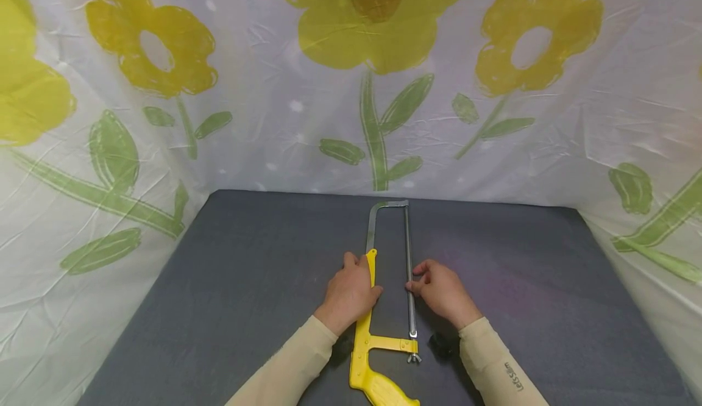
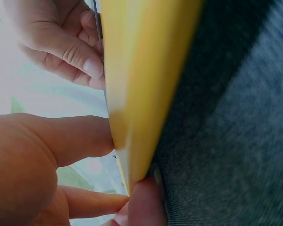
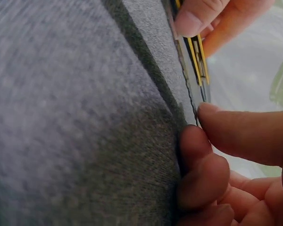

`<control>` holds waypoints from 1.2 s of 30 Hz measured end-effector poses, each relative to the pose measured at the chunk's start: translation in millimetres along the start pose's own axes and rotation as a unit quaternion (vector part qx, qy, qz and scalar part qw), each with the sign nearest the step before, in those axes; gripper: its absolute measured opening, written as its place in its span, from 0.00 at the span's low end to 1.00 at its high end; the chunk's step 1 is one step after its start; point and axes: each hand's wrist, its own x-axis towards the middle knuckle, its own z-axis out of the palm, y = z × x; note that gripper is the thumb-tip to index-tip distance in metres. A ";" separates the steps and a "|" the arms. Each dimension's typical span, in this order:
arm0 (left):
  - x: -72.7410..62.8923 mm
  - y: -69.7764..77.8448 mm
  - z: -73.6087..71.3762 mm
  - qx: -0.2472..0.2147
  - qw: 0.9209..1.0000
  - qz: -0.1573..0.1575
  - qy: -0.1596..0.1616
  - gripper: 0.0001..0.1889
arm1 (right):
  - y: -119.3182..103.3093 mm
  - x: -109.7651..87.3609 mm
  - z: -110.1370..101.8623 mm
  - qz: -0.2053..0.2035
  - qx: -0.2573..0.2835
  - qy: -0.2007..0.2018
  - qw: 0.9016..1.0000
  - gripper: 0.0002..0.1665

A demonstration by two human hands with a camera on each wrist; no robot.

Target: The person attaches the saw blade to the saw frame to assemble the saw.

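Observation:
A hacksaw with a yellow handle [image 1: 384, 389] and a silver front bow [image 1: 371, 226] lies lengthwise on the dark table, handle toward me. My left hand [image 1: 349, 290] grips the yellow spine of its frame, thumb on the inner side; the left wrist view shows the yellow frame [image 2: 141, 84] between thumb and fingers. On the other side, my right hand [image 1: 443, 293] pinches the thin blade [image 1: 409, 247] near its middle, between thumb and index finger. The right wrist view shows the toothed blade edge [image 3: 187, 77] running into that pinch. A wing nut [image 1: 414, 358] sits at the blade's near end.
The dark grey cloth-covered table [image 1: 263, 241] extends around the saw on all sides. A white curtain [image 1: 247, 138] printed with yellow flowers hangs behind it and along both sides.

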 end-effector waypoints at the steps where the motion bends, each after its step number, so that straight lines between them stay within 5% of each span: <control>1: -0.1 0.2 -0.9 0.004 1.000 -0.001 0.000 0.41 | -0.2 0.0 -0.4 -0.003 0.000 -0.002 1.000 0.19; 6: -1.9 1.3 -3.1 0.011 1.000 0.000 -0.001 0.41 | 1.9 -7.5 -3.6 -0.012 -0.008 -0.009 1.000 0.21; 14: -1.7 -2.0 1.0 0.007 1.000 0.009 0.008 0.41 | 7.4 -53.0 -7.4 -0.014 -0.062 -0.010 0.998 0.19; 22: -1.8 -1.8 0.8 0.015 1.000 0.007 0.014 0.40 | 13.1 -90.0 -4.2 -0.040 -0.018 -0.081 0.996 0.16; 36: 0.8 -4.9 -3.1 -0.006 1.000 0.013 -0.001 0.41 | 22.7 -99.8 0.6 -0.060 0.001 -0.099 0.993 0.11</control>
